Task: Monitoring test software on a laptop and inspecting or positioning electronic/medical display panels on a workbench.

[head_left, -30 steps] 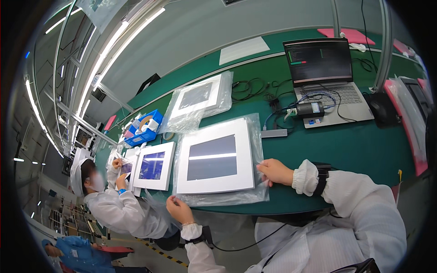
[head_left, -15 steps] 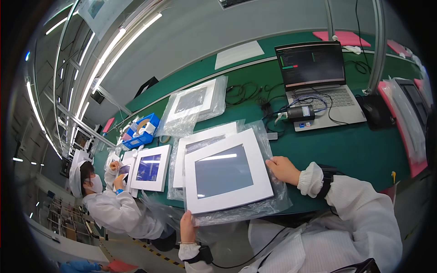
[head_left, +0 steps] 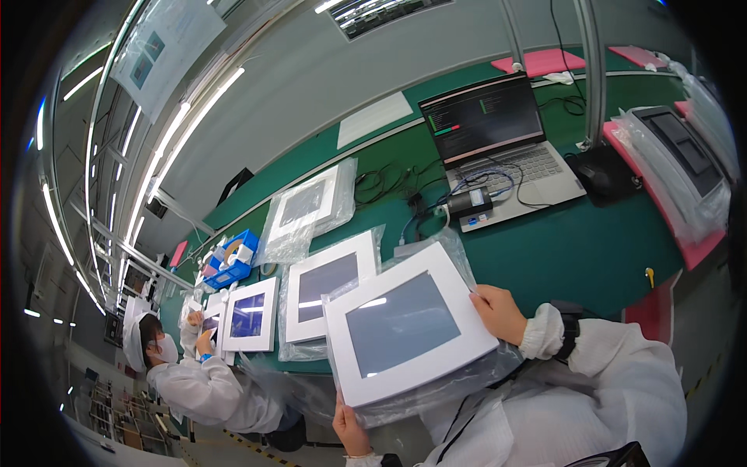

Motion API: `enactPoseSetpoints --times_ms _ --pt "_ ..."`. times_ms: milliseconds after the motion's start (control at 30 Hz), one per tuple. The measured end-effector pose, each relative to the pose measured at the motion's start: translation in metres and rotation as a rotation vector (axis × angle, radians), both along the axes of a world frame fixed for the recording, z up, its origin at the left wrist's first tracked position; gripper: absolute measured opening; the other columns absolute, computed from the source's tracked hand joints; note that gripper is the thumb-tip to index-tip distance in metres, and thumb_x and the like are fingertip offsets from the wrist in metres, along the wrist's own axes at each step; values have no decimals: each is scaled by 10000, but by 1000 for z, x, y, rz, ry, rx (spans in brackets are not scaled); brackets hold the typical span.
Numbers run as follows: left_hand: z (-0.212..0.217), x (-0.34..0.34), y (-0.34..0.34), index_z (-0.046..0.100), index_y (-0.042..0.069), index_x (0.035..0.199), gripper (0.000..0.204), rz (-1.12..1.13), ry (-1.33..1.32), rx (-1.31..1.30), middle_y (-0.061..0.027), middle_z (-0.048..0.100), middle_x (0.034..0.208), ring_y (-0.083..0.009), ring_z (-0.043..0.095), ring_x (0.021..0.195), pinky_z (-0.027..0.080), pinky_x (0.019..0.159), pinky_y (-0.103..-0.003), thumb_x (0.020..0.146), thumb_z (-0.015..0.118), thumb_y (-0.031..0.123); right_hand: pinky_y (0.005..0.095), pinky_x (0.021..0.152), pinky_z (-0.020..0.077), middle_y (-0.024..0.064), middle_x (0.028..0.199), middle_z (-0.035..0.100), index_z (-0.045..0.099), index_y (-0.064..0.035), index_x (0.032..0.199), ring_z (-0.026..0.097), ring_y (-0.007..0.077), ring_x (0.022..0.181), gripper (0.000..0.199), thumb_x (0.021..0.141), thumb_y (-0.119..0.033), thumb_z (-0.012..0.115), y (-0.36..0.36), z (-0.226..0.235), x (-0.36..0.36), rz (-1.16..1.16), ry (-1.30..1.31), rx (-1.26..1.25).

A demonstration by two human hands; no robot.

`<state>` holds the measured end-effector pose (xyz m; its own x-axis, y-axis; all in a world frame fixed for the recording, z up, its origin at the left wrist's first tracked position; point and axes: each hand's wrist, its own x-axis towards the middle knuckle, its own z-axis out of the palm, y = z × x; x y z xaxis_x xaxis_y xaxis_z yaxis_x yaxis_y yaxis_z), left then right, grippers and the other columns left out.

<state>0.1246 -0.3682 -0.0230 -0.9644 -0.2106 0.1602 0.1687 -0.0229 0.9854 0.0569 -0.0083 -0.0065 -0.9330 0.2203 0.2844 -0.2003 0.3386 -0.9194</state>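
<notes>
A white-framed display panel with a grey screen is held tilted in front of me, over the table's near edge. My right hand grips its right side, and my left hand has hold of its lower left corner. Clear plastic wrap hangs crumpled under and behind the panel. Just left of it, a second white-framed panel lies on more plastic wrap on the green table. Most of my left hand's fingers are hidden behind the panel and wrap.
An open laptop with a black box and cables stands behind. Panels in plastic lie on pink foam at right. Farther left are a wrapped panel, a blue bin, and a co-worker beside a blue-screened panel.
The held panel has come toward me and to the right, off the panel it overlapped, which now shows more fully. Both hands keep their grip. My view has shifted to the right.
</notes>
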Motion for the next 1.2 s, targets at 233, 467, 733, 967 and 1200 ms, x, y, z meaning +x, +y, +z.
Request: enactPoseSetpoints --times_ms 233,467,733,967,1200 --pt "1 34 75 593 -35 905 274 -208 -39 -212 -4 532 745 -95 470 667 390 600 -281 1010 473 188 313 539 395 144 698 530 610 46 956 467 192 567 148 927 -83 543 90 10 99 -208 41 81" --pt "14 -9 150 612 -102 870 273 -702 121 -438 -267 382 1460 -201 556 1158 446 873 -270 967 544 144 308 547 396 145 681 526 611 53 972 471 181 572 160 932 -80 532 176 4 153 -392 40 145" --pt "-2 -24 190 544 -69 753 255 -809 310 -496 -281 379 1454 -212 635 933 478 768 -242 924 602 111 344 675 473 215 881 619 592 79 977 602 331 740 159 922 -48 513 207 15 154 -441 66 322" --pt "27 -22 186 603 -48 821 147 -572 499 -879 -201 666 1089 -297 654 950 484 817 -362 886 590 83 410 858 476 233 1127 619 570 28 857 593 388 1005 134 858 -94 626 215 2 133 -412 45 666" --pt "24 -26 140 637 32 832 80 -468 349 -1103 -232 572 1286 -334 642 1001 474 898 -391 872 610 96 451 974 412 188 1346 475 517 -51 1155 493 359 1189 500 785 -309 734 195 28 189 -235 48 1041"
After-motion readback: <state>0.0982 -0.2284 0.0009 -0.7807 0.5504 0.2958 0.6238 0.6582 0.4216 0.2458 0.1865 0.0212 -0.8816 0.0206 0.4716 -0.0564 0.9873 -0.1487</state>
